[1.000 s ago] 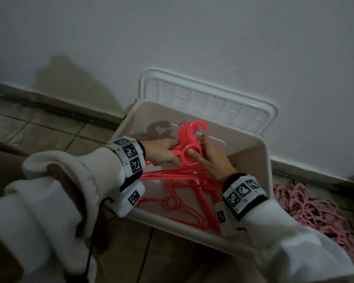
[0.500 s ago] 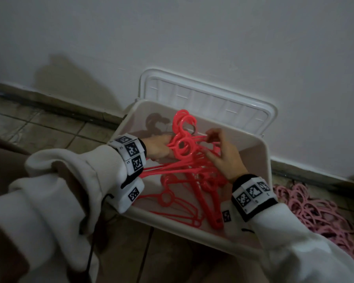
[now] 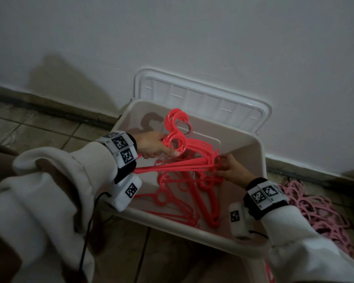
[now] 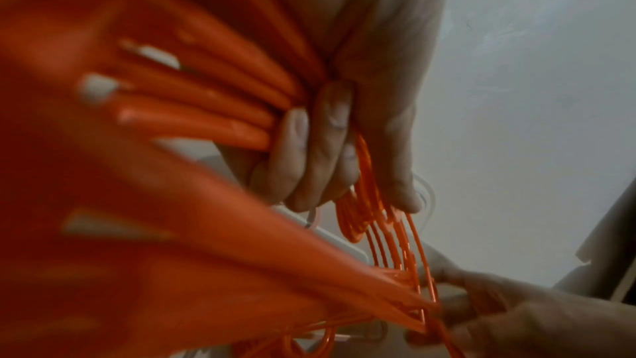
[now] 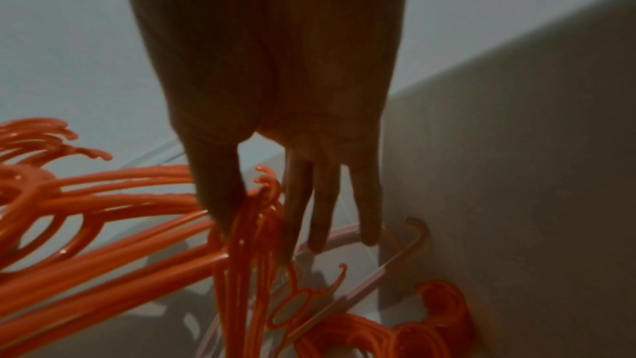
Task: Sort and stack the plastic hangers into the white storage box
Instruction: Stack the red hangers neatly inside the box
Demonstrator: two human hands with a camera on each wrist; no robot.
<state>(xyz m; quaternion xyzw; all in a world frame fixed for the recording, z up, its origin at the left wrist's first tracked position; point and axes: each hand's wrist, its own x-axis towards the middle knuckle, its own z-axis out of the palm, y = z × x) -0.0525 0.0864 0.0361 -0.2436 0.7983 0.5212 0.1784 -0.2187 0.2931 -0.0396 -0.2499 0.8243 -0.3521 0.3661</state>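
Note:
A white storage box [image 3: 243, 156] stands on the floor against the wall. Over it I hold a bundle of red plastic hangers [image 3: 184, 160], hooks pointing up and away. My left hand [image 3: 157, 149] grips the bundle at the necks just below the hooks; in the left wrist view its fingers [image 4: 320, 151] curl round the bars [image 4: 206, 108]. My right hand [image 3: 226, 168] pinches the bundle's right shoulder ends between thumb and fingers [image 5: 299, 214]. Several more red hangers [image 3: 184, 203] lie loose on the box bottom.
The box lid [image 3: 202, 101] leans upright between box and wall. A heap of pink hangers [image 3: 315, 211] lies on the tiled floor [image 3: 39, 131] to the right of the box. White sleeves and wrist devices sit over the near rim.
My right hand has slid from the hooks rightward to the bundle's shoulder ends. The bundle has swung to lie more across the box, with the left hand still on the necks.

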